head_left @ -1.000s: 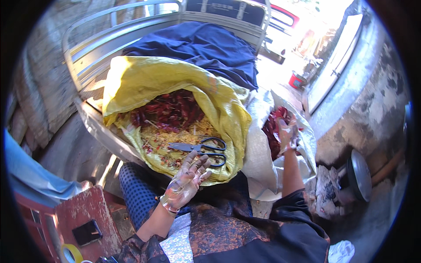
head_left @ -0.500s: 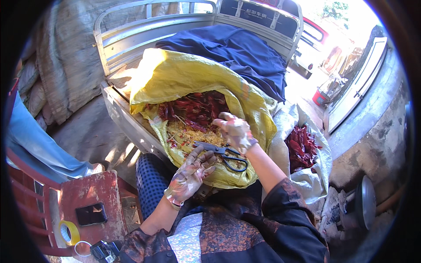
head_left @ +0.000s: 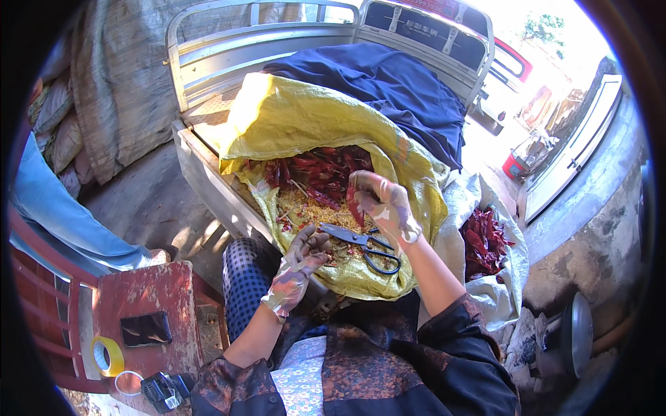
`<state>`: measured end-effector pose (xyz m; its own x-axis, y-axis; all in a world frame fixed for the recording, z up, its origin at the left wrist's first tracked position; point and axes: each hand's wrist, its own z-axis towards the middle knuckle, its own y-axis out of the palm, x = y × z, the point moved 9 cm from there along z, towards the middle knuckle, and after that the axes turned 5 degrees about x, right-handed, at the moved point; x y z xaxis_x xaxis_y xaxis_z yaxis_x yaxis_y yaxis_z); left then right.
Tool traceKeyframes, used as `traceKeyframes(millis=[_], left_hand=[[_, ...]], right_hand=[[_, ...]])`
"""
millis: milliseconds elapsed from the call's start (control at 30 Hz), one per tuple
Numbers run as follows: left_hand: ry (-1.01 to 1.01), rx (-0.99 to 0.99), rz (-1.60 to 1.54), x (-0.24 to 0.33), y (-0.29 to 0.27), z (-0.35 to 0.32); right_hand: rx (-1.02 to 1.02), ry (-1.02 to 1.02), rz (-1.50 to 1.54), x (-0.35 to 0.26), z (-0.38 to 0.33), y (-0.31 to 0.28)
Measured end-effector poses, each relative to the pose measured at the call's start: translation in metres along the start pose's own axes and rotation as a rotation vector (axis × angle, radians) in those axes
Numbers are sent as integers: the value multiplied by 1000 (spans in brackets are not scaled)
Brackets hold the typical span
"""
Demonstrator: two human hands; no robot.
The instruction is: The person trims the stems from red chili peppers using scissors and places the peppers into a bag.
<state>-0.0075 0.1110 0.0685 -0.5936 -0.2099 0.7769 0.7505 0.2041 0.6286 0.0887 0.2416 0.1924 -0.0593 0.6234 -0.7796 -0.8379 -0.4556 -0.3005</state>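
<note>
The right hand [head_left: 385, 204], which a second ago reached into the white sack of cut red chillies [head_left: 485, 243], now pinches a dried red chilli [head_left: 355, 208] over the yellow woven sack [head_left: 305, 118]. The left hand [head_left: 298, 267], fingers curled, rests by black-handled steel scissors [head_left: 361, 243].

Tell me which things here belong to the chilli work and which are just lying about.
In use: left hand, right hand, red chillies, scissors, yellow sack, white sack of chillies.
Lying about: blue cloth, tape roll, phone, red table.
</note>
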Motion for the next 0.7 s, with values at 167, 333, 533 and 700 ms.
traceKeyframes(millis=[167, 333, 533, 700], left_hand=[[44, -46, 5, 5, 3, 4], [64, -45, 220, 18, 10, -2], [88, 39, 201, 17, -5, -6], [6, -64, 44, 16, 1, -7]], right_hand=[[-137, 487, 427, 1, -40, 48], [-127, 406, 388, 4, -61, 78], [-212, 280, 261, -19, -62, 85], [-272, 44, -115, -50, -51, 77]])
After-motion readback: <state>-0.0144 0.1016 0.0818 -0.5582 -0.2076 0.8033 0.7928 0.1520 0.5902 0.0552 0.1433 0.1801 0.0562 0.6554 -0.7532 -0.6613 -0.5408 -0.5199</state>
